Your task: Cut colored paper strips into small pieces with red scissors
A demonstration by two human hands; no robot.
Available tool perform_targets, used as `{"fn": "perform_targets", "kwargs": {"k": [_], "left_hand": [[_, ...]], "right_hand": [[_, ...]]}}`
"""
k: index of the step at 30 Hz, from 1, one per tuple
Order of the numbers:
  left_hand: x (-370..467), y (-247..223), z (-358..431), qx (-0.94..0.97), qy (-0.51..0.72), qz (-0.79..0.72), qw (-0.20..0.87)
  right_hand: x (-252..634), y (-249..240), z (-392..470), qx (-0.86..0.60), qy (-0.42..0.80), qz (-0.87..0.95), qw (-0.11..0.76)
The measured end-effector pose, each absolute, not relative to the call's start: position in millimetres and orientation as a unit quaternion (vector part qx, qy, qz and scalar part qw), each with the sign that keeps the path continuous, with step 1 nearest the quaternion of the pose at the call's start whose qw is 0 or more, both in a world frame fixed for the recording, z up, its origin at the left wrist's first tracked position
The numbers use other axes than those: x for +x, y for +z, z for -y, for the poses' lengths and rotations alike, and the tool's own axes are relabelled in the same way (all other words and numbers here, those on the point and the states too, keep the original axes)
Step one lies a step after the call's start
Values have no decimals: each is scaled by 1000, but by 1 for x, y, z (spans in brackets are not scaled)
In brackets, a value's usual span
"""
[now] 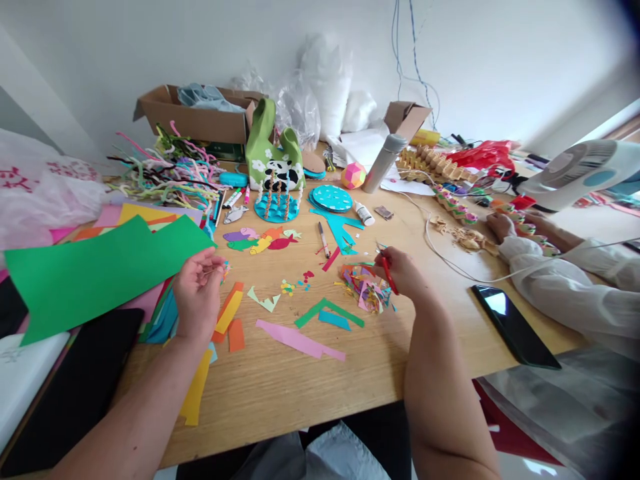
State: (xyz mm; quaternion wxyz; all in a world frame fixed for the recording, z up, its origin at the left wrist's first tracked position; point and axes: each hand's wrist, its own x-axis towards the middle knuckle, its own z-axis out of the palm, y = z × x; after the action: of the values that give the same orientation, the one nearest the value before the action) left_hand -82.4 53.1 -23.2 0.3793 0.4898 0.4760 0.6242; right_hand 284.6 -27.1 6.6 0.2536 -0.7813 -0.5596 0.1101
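My right hand (407, 273) is closed on a pair of red-handled scissors (388, 272), over a pile of colourful paper scraps (367, 285). My left hand (197, 290) is closed in a pinch beside a large green paper sheet (110, 270). Whatever its fingertips hold is too small to make out. Between the hands lie tiny yellow and green paper dots (287, 287), a pale green offcut (265, 300), a green angled strip (325, 305) and a long pink strip (300, 339). Farther back are several paper fish (263, 239) and a pen (324, 239).
A grey bottle (384, 163), blue round pieces (330, 198) and a panda bag (275, 160) stand at the back. Pipe cleaners (165, 167) heap at left. On the right are a phone (515, 327), a white cable (440, 257), a fan (580, 173) and another person's hands (500, 227).
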Motion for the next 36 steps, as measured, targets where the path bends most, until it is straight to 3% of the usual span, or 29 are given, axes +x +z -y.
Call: {"fn": "perform_targets", "kwargs": {"k": [5,9,15,22,29,32,36], "left_hand": [[-82,-25,-52,493,614,-477,390],[-83,-30,-52,511,595,-479,393],[-81,-29,-50,528,571,-474,413],[-63,-6,-30,530,518,-389,547],[-59,29,-11,477,375,-295,738],[-60,38,-9,474,268,-312,779],[-57,39,-10,495,215,-317,780]], "right_hand": [[278,48,46,-743,200,517,376],[269,58,42,-798,161,425,395],[268,65,41,-691,261,460,493],[232,78,39,-589,416,462,516],[171,76,32,-503,583,500,396],[152,77,28,-515,589,521,342],[138,71,20,-507,609,517,324]]}}
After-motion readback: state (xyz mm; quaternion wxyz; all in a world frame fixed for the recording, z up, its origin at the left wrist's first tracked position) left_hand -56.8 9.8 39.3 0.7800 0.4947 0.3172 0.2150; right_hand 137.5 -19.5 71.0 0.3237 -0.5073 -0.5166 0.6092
